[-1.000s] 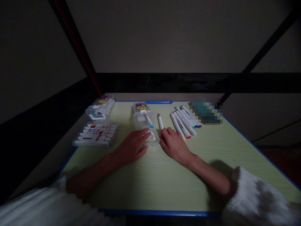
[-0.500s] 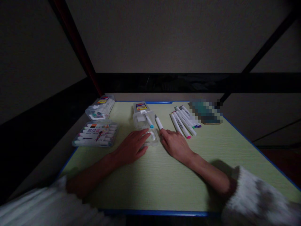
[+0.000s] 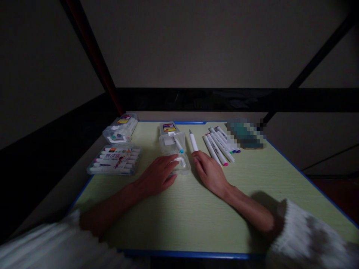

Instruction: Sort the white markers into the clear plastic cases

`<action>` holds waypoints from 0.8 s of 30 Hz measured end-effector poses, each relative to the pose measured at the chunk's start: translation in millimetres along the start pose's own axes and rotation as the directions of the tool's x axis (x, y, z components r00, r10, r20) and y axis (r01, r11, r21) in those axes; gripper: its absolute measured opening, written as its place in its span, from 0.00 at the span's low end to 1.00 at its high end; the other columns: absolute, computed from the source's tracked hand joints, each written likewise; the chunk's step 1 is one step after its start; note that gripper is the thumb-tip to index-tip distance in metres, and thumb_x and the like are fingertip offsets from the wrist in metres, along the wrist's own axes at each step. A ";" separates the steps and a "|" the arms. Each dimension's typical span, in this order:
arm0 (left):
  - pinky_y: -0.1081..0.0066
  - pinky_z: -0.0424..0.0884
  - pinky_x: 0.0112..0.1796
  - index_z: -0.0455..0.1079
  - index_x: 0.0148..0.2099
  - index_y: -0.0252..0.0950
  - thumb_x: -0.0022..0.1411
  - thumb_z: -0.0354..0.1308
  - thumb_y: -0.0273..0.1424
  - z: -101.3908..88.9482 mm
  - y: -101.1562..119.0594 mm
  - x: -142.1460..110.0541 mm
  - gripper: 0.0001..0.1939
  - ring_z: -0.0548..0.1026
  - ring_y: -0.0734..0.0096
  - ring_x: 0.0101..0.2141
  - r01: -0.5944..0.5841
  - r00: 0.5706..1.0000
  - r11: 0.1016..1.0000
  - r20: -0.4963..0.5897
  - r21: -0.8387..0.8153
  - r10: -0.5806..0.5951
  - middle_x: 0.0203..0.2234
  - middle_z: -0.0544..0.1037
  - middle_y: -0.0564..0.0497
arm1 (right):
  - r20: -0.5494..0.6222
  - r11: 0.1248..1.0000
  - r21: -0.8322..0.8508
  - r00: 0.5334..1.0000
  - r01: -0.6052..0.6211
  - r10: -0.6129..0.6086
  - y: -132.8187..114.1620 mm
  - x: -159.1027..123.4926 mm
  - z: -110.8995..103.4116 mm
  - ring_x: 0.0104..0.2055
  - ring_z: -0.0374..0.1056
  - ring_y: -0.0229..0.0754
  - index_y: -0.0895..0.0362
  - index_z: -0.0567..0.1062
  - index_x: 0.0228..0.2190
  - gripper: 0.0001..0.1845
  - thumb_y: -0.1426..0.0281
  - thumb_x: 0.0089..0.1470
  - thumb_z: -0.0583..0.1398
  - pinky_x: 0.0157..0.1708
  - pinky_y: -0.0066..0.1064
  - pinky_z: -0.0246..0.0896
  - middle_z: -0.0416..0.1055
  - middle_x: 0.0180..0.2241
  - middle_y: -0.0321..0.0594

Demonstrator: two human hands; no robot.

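Note:
My left hand (image 3: 157, 175) lies with its fingers stretched out over the opened clear flap (image 3: 184, 170) of a plastic case (image 3: 172, 130). One white marker with a light-blue end (image 3: 178, 145) rests at the mouth of that case. In my right hand (image 3: 211, 173), closed fingers grip the lower end of a white marker with a grey tip (image 3: 193, 141), which points away from me. Just right of this hand lies a loose group of white markers (image 3: 220, 145) with pink, green and purple ends.
A flat clear case of markers (image 3: 113, 160) lies at the left, and another filled marker case (image 3: 120, 129) stands behind it. A blurred greenish flat object (image 3: 246, 133) lies at the back right. Blue edging (image 3: 182, 254) borders the pale green table (image 3: 179, 220).
The grey-tipped marker in my right hand first swung left, then back right and a little farther from me. My left hand has stayed in place on the flap.

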State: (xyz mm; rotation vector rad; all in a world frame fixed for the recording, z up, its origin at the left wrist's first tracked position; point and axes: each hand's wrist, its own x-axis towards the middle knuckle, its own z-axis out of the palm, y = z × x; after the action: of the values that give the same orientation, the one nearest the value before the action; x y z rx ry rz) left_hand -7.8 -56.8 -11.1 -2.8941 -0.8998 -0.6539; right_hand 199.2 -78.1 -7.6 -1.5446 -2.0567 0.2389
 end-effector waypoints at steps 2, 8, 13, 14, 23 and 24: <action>0.59 0.65 0.49 0.63 0.48 0.32 0.60 0.50 0.29 -0.7 0.5 0.2 0.13 0.66 0.59 0.50 0.009 1.000 1.000 -0.005 -0.001 -0.009 0.52 0.66 0.39 | -0.034 0.999 0.046 0.999 0.013 -0.012 -1.2 -1.1 0.2 0.37 0.67 0.42 0.57 0.65 0.40 0.12 0.70 0.60 0.45 0.36 0.31 0.58 0.70 0.36 0.42; 0.59 0.67 0.46 0.64 0.39 0.32 0.60 0.50 0.28 -3.7 2.3 1.3 0.06 0.68 0.59 0.46 -0.006 1.000 1.000 -0.019 -0.003 0.006 0.49 0.69 0.39 | -0.120 0.991 0.118 0.991 0.068 -0.053 -2.3 -3.5 -1.0 0.40 0.66 0.44 0.57 0.66 0.40 0.12 0.70 0.60 0.45 0.40 0.33 0.59 0.70 0.38 0.44; 0.61 0.67 0.45 0.65 0.34 0.33 0.60 0.50 0.28 -4.5 2.9 1.5 0.04 0.69 0.61 0.44 -0.025 0.999 1.000 -0.024 0.009 0.026 0.45 0.71 0.42 | -0.166 0.981 0.143 0.980 0.130 -0.106 -2.0 -4.2 -1.3 0.38 0.66 0.43 0.58 0.67 0.39 0.13 0.69 0.61 0.45 0.38 0.33 0.59 0.69 0.36 0.44; 0.61 0.67 0.45 0.65 0.34 0.33 0.60 0.50 0.28 -4.6 2.8 1.5 0.04 0.69 0.62 0.43 -0.030 0.999 0.999 -0.025 0.012 0.030 0.44 0.71 0.42 | -0.171 0.979 0.145 0.978 0.143 -0.117 -2.1 -4.3 -1.3 0.37 0.65 0.43 0.58 0.67 0.38 0.13 0.69 0.61 0.45 0.37 0.32 0.59 0.69 0.35 0.44; 0.63 0.67 0.44 0.64 0.31 0.34 0.60 0.51 0.27 -5.7 2.3 1.8 0.05 0.70 0.63 0.42 -0.068 0.997 0.998 -0.046 0.007 0.068 0.42 0.73 0.43 | -0.230 0.961 0.152 0.954 0.232 -0.194 -3.6 -5.0 -3.9 0.32 0.62 0.41 0.57 0.69 0.34 0.12 0.70 0.61 0.46 0.32 0.31 0.57 0.65 0.29 0.40; 0.62 0.67 0.44 0.64 0.31 0.34 0.60 0.50 0.28 -6.0 2.7 2.0 0.05 0.70 0.63 0.42 -0.066 0.997 0.998 -0.046 0.007 0.066 0.41 0.73 0.43 | -0.237 0.958 0.159 0.951 0.239 -0.198 -3.7 -5.3 -4.1 0.33 0.62 0.41 0.57 0.69 0.34 0.12 0.70 0.61 0.46 0.32 0.31 0.57 0.65 0.29 0.40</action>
State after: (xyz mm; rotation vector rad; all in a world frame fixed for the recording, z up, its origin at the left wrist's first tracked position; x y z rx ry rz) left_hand -7.2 -58.9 -4.6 -2.8768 -0.7955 -0.7089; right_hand 199.2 -85.0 -4.2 -1.1647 -1.9511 0.1627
